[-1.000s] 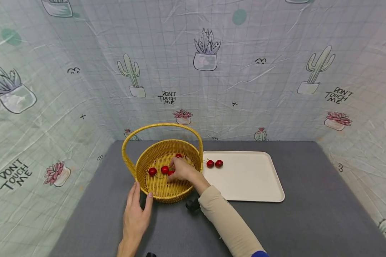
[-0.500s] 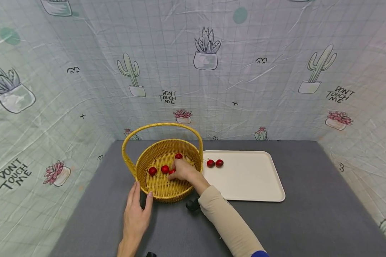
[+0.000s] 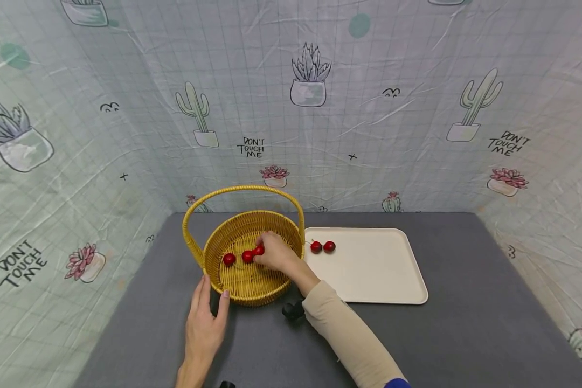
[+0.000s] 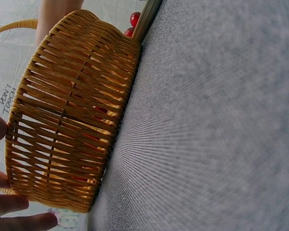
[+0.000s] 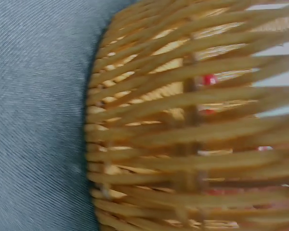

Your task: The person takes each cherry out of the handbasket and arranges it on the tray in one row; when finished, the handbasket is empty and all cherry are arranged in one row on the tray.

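Note:
A round yellow wicker basket (image 3: 252, 296) with a tall arched handle stands on the table. My right hand (image 3: 277, 253) reaches inside it and pinches a red cherry (image 3: 258, 250) between thumb and fingers. Two more cherries lie to its left, one cherry (image 3: 248, 257) close by and another cherry (image 3: 229, 260) nearer the basket wall. My left hand (image 3: 205, 326) rests its straight fingers and thumb against the near-left rim. In the left wrist view, fingertips (image 4: 19, 204) touch the basket's side. Weave covers most of the right wrist view, hiding the right fingers.
Right of the basket lies a cream rectangular tray (image 3: 373, 269), with two cherries (image 3: 323, 247) at its left end. The grey table (image 3: 456, 323) is bounded by printed cloth walls (image 3: 349, 183).
My right hand has shifted slightly away from me with the pinched cherry, and now covers the cherry at the basket's far side. My left hand has stayed at the rim.

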`<state>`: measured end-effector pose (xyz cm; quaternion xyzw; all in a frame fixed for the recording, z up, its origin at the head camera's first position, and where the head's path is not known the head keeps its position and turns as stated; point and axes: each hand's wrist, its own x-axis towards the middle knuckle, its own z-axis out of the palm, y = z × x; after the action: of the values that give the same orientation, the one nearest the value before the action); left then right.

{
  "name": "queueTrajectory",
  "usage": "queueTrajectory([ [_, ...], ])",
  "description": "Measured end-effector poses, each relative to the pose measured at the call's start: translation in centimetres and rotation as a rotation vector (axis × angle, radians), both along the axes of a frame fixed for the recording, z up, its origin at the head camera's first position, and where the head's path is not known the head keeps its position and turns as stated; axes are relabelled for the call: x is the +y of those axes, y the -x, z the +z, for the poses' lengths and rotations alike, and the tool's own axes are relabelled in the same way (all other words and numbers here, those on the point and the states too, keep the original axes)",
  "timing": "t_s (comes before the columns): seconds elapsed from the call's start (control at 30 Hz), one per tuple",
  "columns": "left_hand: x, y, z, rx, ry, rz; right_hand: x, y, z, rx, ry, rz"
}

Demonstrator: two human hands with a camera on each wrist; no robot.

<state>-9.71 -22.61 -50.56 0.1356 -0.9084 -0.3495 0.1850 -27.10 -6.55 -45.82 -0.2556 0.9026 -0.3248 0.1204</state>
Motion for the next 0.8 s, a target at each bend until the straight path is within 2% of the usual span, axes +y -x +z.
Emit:
queueTrajectory([
  [0.2, 0.0, 0.0, -0.1, 0.011, -0.006, -0.004, 1.0, -0.6, 1.8, 0.068, 0.101, 0.016],
  [0.57, -0.1, 0.1, -0.4, 0.044, -0.010, -0.010, 3.1, -2.6, 3.9, 0.126, 0.231, 0.048],
  [0.8, -0.1, 0.0, -0.4, 0.036, -0.013, -0.008, 5.3, -3.5, 4.7, 0.104, 0.259, 0.048],
])
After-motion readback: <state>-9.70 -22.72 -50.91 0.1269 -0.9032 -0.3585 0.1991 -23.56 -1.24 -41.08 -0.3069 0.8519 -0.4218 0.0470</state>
